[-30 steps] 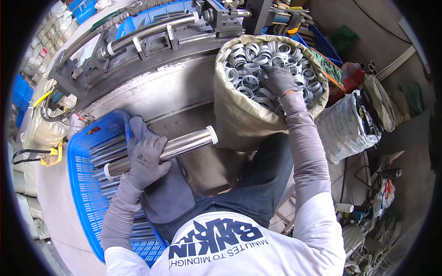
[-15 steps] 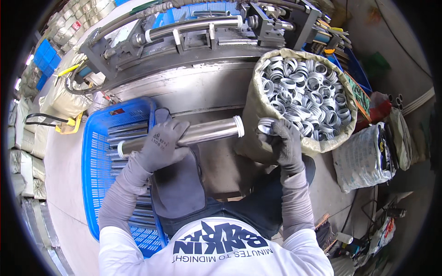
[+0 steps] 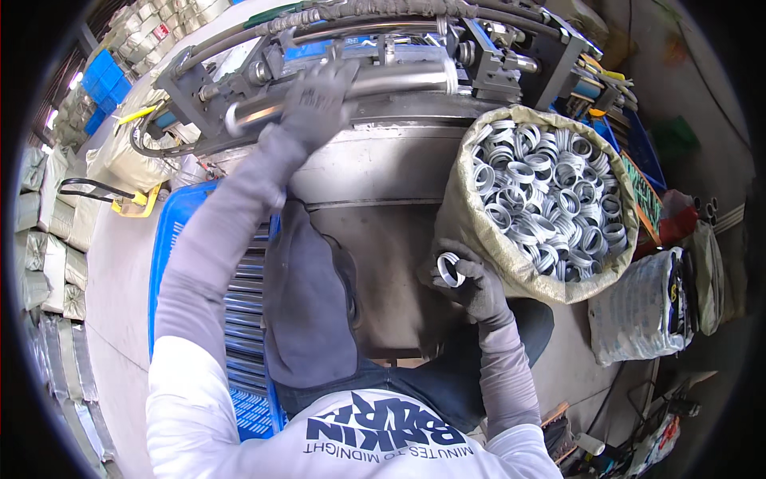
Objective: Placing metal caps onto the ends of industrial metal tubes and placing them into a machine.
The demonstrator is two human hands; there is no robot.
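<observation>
Gloved in grey, my left hand (image 3: 321, 100) is smeared by motion but wraps over a shiny metal tube (image 3: 399, 81). The tube has a white ring on each end and is level in front of the bench machine (image 3: 483, 60). My right hand (image 3: 476, 289), also gloved, pinches a loose white ring (image 3: 451, 270) in its fingertips, the ring's opening facing left. Beside that hand stands a woven sack (image 3: 463, 207) filled with white rings (image 3: 550, 199).
At my left a blue plastic crate (image 3: 163, 263) holds several metal tubes (image 3: 245, 295). A grey pad (image 3: 307, 295) covers my left thigh. A white bag (image 3: 638, 307) stands right of the sack. A yellow-and-black handle (image 3: 136, 199) sits beyond the crate.
My left hand has carried the tube forward and up from above the crate to the machine. My right hand has drawn the ring back from the sack's edge, slightly down and left.
</observation>
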